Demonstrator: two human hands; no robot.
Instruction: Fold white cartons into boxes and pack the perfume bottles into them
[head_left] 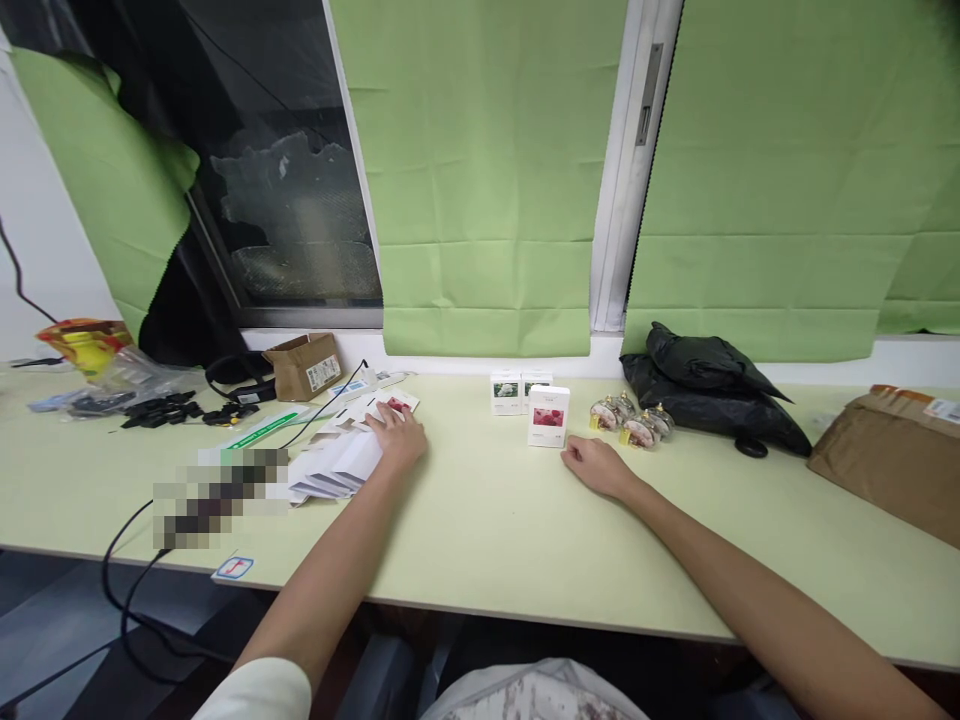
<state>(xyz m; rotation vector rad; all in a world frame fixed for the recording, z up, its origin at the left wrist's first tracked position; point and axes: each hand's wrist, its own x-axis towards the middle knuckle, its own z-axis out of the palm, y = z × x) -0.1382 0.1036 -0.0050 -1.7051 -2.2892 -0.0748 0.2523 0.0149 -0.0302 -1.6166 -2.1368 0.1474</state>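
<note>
My left hand (397,433) lies on a fanned stack of flat white box blanks (337,462) at the table's left middle, fingers curled over the top blank. My right hand (596,465) rests on the pale green table (487,520), fingers loosely curled with nothing in them, just right of an upright white box with a red picture (548,415). Two more small white boxes (517,391) stand behind that one. Several small round wrapped items with gold parts (630,420) lie to the right of the boxes.
A black plastic bag (705,385) lies at the back right, a brown paper package (892,455) at the far right. A small cardboard box (304,365), black cables (187,408) and a clear bag (97,360) sit at the back left. Green blinds cover the window.
</note>
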